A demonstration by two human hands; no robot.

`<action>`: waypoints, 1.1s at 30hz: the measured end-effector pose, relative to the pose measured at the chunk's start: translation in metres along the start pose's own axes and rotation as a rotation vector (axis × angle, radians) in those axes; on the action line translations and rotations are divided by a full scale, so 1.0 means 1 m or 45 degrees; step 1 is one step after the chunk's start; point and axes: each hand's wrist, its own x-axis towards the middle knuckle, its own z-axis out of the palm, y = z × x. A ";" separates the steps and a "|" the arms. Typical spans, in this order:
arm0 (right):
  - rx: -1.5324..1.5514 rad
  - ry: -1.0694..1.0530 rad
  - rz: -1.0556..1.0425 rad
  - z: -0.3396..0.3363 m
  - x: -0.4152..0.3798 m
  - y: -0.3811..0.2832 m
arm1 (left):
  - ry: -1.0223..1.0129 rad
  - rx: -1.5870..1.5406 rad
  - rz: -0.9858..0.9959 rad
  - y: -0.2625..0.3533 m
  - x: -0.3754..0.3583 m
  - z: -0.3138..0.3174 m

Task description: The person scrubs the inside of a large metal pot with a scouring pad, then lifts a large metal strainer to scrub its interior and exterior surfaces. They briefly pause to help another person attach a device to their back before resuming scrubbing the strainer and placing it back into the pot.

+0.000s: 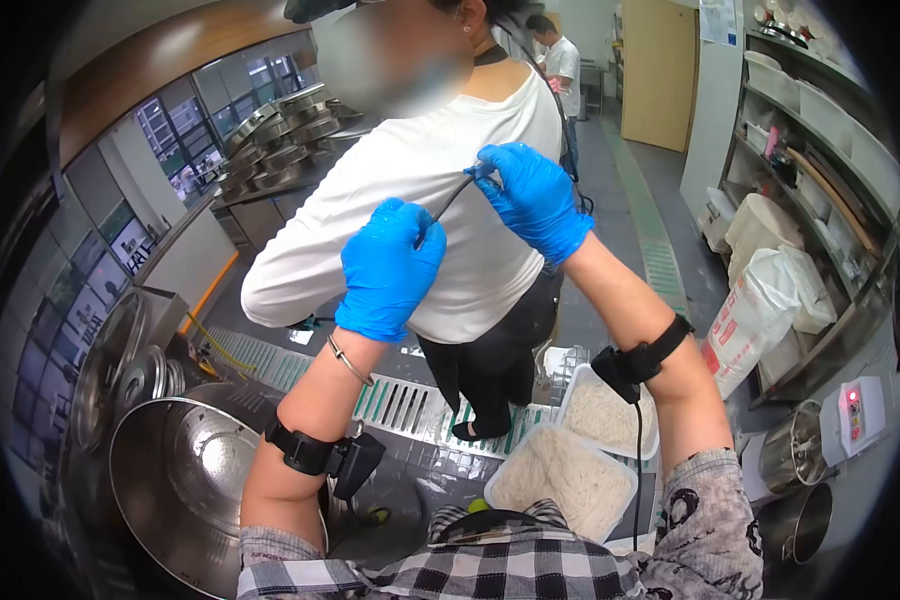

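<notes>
Both my hands are raised in blue gloves, in front of a person's white top (400,190). A thin dark cord (453,197) runs between them and slants up to the right. My left hand (392,268) is closed around its lower end, fingers curled. My right hand (532,203) pinches the upper end between thumb and fingers; something small and blue at the fingertips is hard to make out. Black straps with small devices (328,455) sit on my forearms, and a metal bangle (349,362) is on my left wrist.
A person stands close ahead, back partly turned; another person (560,65) is farther off. A large metal pot (180,490) is at lower left. Two white tubs (625,500) of pale noodle-like strands sit low. Shelves (820,150) and a white sack (755,315) line the right.
</notes>
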 end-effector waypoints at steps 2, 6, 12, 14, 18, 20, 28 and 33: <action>0.015 -0.078 0.002 -0.005 0.002 0.003 | 0.006 0.032 0.021 -0.003 0.002 -0.001; 0.062 -0.261 -0.017 -0.019 0.007 0.011 | 0.011 0.007 0.069 -0.007 0.006 0.001; -0.011 -0.440 -0.040 -0.028 0.012 0.028 | 0.001 -0.032 0.090 -0.006 0.012 0.009; -0.100 -0.519 -0.051 -0.027 0.012 0.032 | 0.001 0.045 0.148 -0.001 0.014 0.012; -0.097 -0.499 -0.100 -0.033 0.010 0.037 | -0.005 0.093 0.237 0.002 0.020 0.024; -0.132 -0.514 -0.082 -0.036 0.009 0.042 | -0.021 0.124 0.223 0.003 0.024 0.025; 0.216 -0.425 -0.115 -0.043 0.004 0.030 | -0.019 0.066 0.265 -0.004 0.026 -0.011; 0.191 -0.356 -0.077 -0.016 0.015 0.005 | 0.065 0.034 0.183 -0.022 0.022 -0.032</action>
